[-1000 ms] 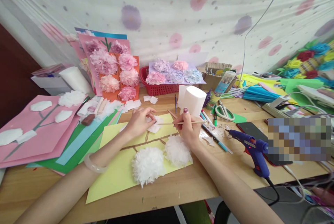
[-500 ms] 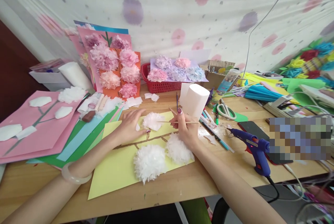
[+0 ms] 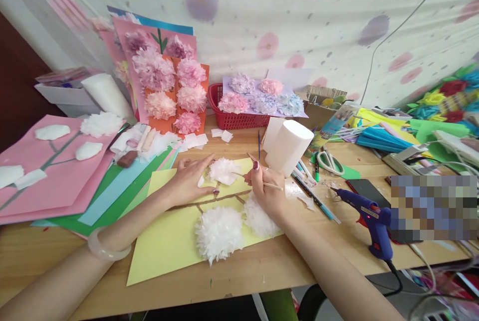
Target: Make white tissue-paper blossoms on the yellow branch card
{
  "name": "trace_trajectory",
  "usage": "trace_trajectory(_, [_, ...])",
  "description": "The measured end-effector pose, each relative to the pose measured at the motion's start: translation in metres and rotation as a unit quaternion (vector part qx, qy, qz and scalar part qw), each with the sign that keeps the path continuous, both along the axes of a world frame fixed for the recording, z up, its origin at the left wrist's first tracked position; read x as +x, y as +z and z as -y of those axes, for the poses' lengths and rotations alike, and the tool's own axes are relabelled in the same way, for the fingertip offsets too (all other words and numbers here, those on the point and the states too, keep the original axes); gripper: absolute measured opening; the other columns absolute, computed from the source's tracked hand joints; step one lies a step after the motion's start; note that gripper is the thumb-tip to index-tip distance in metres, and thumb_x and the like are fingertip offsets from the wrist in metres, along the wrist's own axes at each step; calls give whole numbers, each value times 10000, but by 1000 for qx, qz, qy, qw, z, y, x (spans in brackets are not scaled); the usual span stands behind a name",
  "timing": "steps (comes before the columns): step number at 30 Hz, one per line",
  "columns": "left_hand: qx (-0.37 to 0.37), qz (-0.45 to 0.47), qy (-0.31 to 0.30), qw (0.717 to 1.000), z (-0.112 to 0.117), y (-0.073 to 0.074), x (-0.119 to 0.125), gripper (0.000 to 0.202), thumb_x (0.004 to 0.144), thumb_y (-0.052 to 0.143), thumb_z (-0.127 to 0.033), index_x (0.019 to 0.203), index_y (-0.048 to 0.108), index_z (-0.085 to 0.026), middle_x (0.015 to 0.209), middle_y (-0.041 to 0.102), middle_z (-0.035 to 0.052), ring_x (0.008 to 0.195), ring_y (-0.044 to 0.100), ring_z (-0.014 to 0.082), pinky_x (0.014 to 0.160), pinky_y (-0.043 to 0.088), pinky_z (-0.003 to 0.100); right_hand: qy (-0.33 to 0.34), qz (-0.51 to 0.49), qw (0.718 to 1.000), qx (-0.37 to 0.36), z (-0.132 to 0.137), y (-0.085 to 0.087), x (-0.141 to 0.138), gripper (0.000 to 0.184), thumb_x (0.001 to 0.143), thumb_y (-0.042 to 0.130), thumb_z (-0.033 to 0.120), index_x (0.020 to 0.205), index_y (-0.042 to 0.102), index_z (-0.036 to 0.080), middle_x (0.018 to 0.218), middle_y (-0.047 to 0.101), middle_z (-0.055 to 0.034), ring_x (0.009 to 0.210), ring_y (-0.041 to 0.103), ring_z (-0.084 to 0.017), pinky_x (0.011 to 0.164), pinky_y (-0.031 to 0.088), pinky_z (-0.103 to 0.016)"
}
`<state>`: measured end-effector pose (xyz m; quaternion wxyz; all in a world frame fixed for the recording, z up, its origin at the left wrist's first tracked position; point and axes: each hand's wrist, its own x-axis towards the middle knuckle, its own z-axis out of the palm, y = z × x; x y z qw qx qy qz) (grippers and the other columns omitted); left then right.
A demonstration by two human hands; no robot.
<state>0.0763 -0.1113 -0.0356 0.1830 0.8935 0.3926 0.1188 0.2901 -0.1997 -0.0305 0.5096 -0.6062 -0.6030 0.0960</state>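
A yellow paper sheet [image 3: 168, 241] lies on the wooden table with a brown branch drawn across it and two fluffy white tissue flowers [image 3: 219, 231] near its front edge. A third, smaller white tissue flower [image 3: 223, 170] sits at the sheet's far edge. My left hand [image 3: 190, 181] lies flat on the sheet beside that flower, fingers stretched out. My right hand [image 3: 265, 186] pinches a thin wooden stick [image 3: 275, 186] whose tip reaches into the small flower.
A blue hot glue gun [image 3: 368, 216] stands right of the sheet, beside pens, scissors [image 3: 329, 161] and a white paper roll [image 3: 288, 146]. Pink and green sheets [image 3: 56, 171] are stacked left. Finished flower cards and a red basket [image 3: 232, 116] line the back.
My left hand let go of the small tissue flower, set it on the sheet and flattened beside it. My right hand lowered the stick's tip toward that flower.
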Motion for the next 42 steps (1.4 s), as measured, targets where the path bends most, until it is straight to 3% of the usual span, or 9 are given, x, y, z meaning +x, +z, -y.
trace_trajectory(6, [-11, 11, 10, 1000, 5, 7, 1, 844, 725, 686, -502, 1429, 307, -229, 1402, 498, 136, 1301, 420, 342, 1056, 223, 493, -40, -88, 995, 5, 5, -2, 3, 557, 949, 369, 497, 599, 669, 185, 510, 643, -22, 448, 605, -132, 452, 464, -238])
trace_trajectory(14, [-8, 23, 8, 1000, 6, 4, 1, 809, 726, 680, -515, 1401, 333, -233, 1403, 499, 131, 1300, 435, 326, 1047, 247, 489, -52, -65, 993, 83, 12, 2, 1, 598, 960, 334, 489, 545, 649, 194, 441, 600, -9, 391, 566, -121, 442, 453, -250])
trace_trajectory(36, [15, 25, 6, 1000, 3, -2, 0, 759, 731, 655, -550, 1367, 396, -228, 1383, 519, 120, 1261, 457, 338, 1053, 238, 486, 12, -86, 996, 6, 5, -2, -2, 544, 926, 405, 524, 605, 687, 188, 511, 643, -25, 450, 599, -128, 446, 472, -229])
trace_trajectory(42, [11, 28, 5, 1000, 3, -4, -2, 771, 721, 670, -539, 1372, 398, -228, 1368, 527, 120, 1259, 449, 348, 1050, 244, 498, -8, -179, 984, 4, 2, 0, -3, 565, 896, 428, 571, 579, 663, 167, 478, 617, -29, 420, 573, -127, 419, 458, -230])
